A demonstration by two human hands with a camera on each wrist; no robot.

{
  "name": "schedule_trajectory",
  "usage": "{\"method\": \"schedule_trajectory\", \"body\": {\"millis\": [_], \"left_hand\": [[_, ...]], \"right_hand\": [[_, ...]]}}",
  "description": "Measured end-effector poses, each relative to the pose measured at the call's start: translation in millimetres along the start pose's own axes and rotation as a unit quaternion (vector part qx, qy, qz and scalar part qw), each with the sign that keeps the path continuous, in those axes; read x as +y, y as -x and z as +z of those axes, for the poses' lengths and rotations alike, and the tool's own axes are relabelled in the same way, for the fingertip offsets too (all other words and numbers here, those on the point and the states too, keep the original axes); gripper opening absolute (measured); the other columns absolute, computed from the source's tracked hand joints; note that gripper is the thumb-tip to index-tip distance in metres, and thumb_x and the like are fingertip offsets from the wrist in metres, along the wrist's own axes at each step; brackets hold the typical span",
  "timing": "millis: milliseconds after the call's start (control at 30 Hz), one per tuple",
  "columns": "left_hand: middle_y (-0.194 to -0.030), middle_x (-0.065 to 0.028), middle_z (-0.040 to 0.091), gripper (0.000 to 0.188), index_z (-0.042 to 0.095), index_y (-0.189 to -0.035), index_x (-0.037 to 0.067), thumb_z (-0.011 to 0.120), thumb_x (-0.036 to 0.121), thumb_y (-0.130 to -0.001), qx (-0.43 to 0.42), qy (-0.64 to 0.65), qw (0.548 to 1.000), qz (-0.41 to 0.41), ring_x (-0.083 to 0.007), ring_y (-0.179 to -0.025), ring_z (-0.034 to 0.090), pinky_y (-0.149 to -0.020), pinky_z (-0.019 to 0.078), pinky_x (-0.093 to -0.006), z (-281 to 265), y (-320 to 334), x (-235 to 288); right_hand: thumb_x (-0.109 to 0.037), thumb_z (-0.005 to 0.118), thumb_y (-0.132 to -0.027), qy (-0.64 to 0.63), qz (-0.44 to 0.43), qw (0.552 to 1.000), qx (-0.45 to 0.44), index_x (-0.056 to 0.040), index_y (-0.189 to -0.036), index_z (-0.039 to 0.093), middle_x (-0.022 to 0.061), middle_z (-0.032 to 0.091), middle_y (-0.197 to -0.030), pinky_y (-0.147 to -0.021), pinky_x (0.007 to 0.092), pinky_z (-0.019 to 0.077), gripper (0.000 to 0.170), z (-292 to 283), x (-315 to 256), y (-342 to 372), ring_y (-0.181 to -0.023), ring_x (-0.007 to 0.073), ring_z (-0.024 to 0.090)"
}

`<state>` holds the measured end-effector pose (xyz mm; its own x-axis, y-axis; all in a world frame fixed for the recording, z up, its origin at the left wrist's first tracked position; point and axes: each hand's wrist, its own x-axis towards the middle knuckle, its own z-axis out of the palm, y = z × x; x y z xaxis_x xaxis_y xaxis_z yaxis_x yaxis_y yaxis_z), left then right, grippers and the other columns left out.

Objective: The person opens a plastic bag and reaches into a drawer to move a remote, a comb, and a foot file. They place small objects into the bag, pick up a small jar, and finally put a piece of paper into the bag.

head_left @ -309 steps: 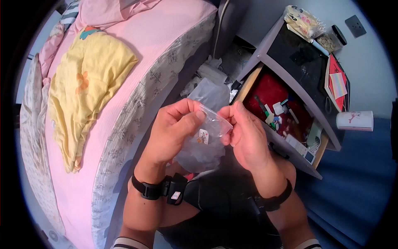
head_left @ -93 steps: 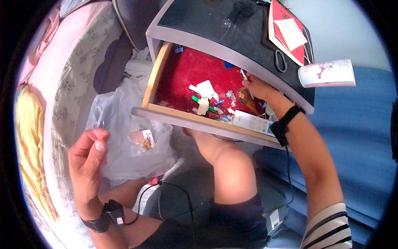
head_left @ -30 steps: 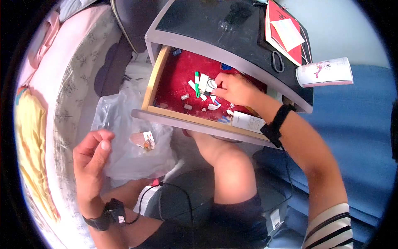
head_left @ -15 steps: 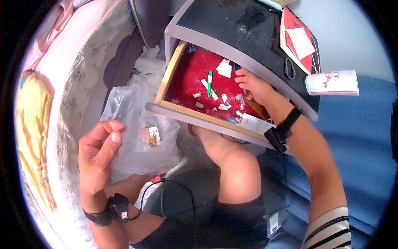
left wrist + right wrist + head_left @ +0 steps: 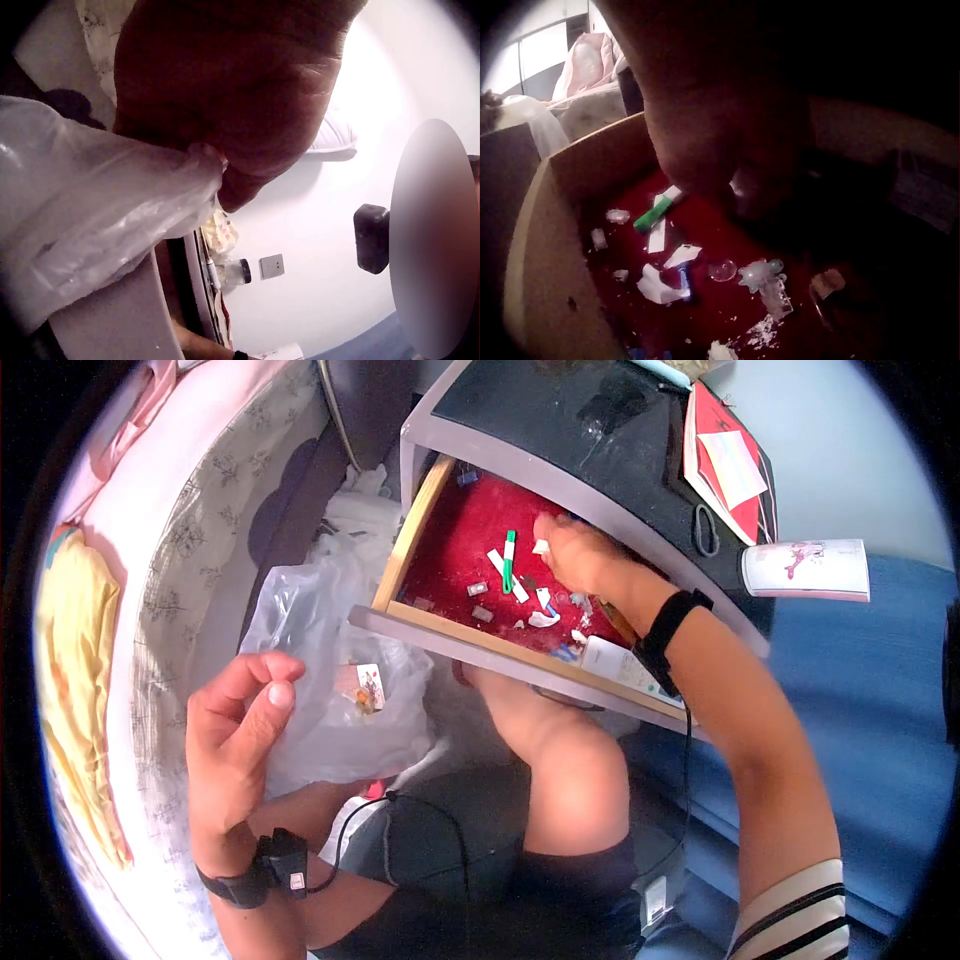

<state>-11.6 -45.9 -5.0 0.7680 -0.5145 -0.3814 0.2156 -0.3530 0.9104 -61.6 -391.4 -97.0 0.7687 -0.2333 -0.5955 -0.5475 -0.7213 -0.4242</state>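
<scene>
My left hand (image 5: pixel 235 735) pinches the gathered top of a translucent plastic bag (image 5: pixel 300 745), which hangs beside the drawer front. A playing card (image 5: pixel 370 685) shows through the bag's wall, among small scraps. In the left wrist view the bag (image 5: pixel 112 202) runs up to the fingertips. My right hand (image 5: pixel 590 560) reaches down into the open drawer (image 5: pixel 400 565), blurred, fingers bent over a white piece (image 5: pixel 541 547); I cannot tell whether they grip it. Left of that hand lie a green-and-white strip (image 5: pixel 509 565) and a white strip (image 5: pixel 498 568).
Small clear and white bits (image 5: pixel 542 619) and a white remote control (image 5: pixel 610 660) lie on the drawer's red lining. On the black cabinet top (image 5: pixel 560 420) are a red booklet (image 5: pixel 735 500), a dark loop (image 5: pixel 706 530) and a white cup (image 5: pixel 805 570). A bed (image 5: pixel 190 560) stands at left.
The drawer is in reach now, and my left hand has lowered with the bag. My right hand left the white pieces for the drawer's right side, then came back left over one.
</scene>
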Motion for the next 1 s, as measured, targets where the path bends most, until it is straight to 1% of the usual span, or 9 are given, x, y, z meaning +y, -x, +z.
{"method": "schedule_trajectory", "body": {"millis": [67,100,200,233,333,467,567,800,1000], "left_hand": [[-0.078,0.0078,0.05,0.02,0.056,-0.085,0.005,0.057,0.025,-0.083,0.0,-0.001,1.0,0.004,-0.0012,-0.063,0.035,-0.055,0.0262,-0.0161,-1,-1,1],[-0.078,0.0079,0.049,0.02,0.056,-0.085,0.005,0.057,0.025,-0.083,-0.003,-0.001,1.0,0.005,-0.0013,-0.062,0.035,-0.055,0.0261,-0.0162,-1,-1,1],[-0.078,0.0077,0.049,0.021,0.056,-0.085,0.005,0.057,0.025,-0.083,-0.008,-0.004,1.0,0.001,-0.0015,-0.062,0.035,-0.055,0.0259,-0.0163,0,0,0],[-0.078,0.0076,0.049,0.021,0.056,-0.085,0.005,0.057,0.025,-0.083,-0.011,-0.004,1.0,-0.002,-0.0015,-0.062,0.035,-0.055,0.0259,-0.0163,1,1,0],[-0.076,0.0066,0.05,0.02,0.058,-0.09,0.0,0.059,0.019,-0.083,-0.009,0.004,1.0,-0.005,-0.0014,-0.066,0.038,-0.058,0.0287,-0.0153,2,1,1],[-0.077,0.0065,0.051,0.02,0.058,-0.09,0.0,0.059,0.019,-0.083,-0.011,0.018,1.0,0.0,-0.0013,-0.067,0.038,-0.059,0.0289,-0.0152,-1,0,-1],[-0.078,0.0061,0.052,0.019,0.058,-0.09,0.0,0.059,0.018,-0.084,-0.011,0.022,1.0,0.003,-0.0016,-0.067,0.039,-0.06,0.0294,-0.0154,1,0,-2],[-0.081,0.0045,0.053,0.019,0.058,-0.09,0.0,0.059,0.018,-0.083,-0.021,-0.001,0.999,-0.026,-0.0035,-0.074,0.041,-0.067,0.0323,-0.0165,1,0,3],[-0.082,0.0043,0.053,0.02,0.058,-0.089,0.0,0.059,0.019,-0.083,-0.017,-0.009,1.0,-0.008,-0.0042,-0.075,0.042,-0.068,0.0329,-0.0172,4,-1,1]], "right_hand": [[-0.015,0.058,-0.077,0.206,0.034,0.977,-0.047,-0.0076,-0.111,0.048,0.019,0.054,-0.107,-0.085,0.0394,0.0423,0.036,-7,-26,11,-0.1,0.0326,0.053],[-0.026,0.057,-0.079,0.183,-0.027,0.982,-0.038,-0.0026,-0.096,0.056,0.021,0.06,-0.091,-0.077,0.0404,0.0456,0.029,-5,-23,10,-0.088,0.0331,0.058],[-0.033,0.055,-0.079,-0.009,0.038,0.996,-0.076,0.0006,-0.079,0.06,0.0225,0.061,-0.078,-0.072,0.0414,0.0468,0.034,-2,-24,0,-0.081,0.0329,0.061],[-0.04,0.054,-0.078,0.055,0.032,0.997,-0.042,0.002,-0.072,0.061,0.0242,0.06,-0.072,-0.069,0.0404,0.0475,0.044,5,-20,-11,-0.075,0.0332,0.061],[-0.043,0.055,-0.076,0.121,-0.047,0.991,0.02,0.003,-0.075,0.062,0.0239,0.06,-0.074,-0.068,0.0384,0.0475,0.046,12,-24,-14,-0.073,0.0327,0.06],[-0.042,0.054,-0.077,0.079,-0.002,0.995,0.054,0.0003,-0.078,0.062,0.0188,0.062,-0.076,-0.071,0.0358,0.0469,0.043,13,-13,-36,-0.071,0.0308,0.06],[-0.028,0.047,-0.085,-0.116,-0.043,0.974,0.189,-0.0039,-0.087,0.061,0.0121,0.063,-0.079,-0.07,0.0339,0.0453,0.028,12,0,-41,-0.072,0.0226,0.059],[-0.038,0.059,-0.077,0.09,-0.031,0.993,0.076,-0.0024,-0.095,0.056,0.0189,0.06,-0.094,-0.079,0.0392,0.0443,0.04,17,-27,0,-0.09,0.0324,0.058],[-0.028,0.061,-0.075,0.076,-0.046,0.996,0.006,-0.0011,-0.097,0.055,0.0185,0.059,-0.095,-0.08,0.041,0.0442,0.036,17,-30,0,-0.092,0.0335,0.057]]}}
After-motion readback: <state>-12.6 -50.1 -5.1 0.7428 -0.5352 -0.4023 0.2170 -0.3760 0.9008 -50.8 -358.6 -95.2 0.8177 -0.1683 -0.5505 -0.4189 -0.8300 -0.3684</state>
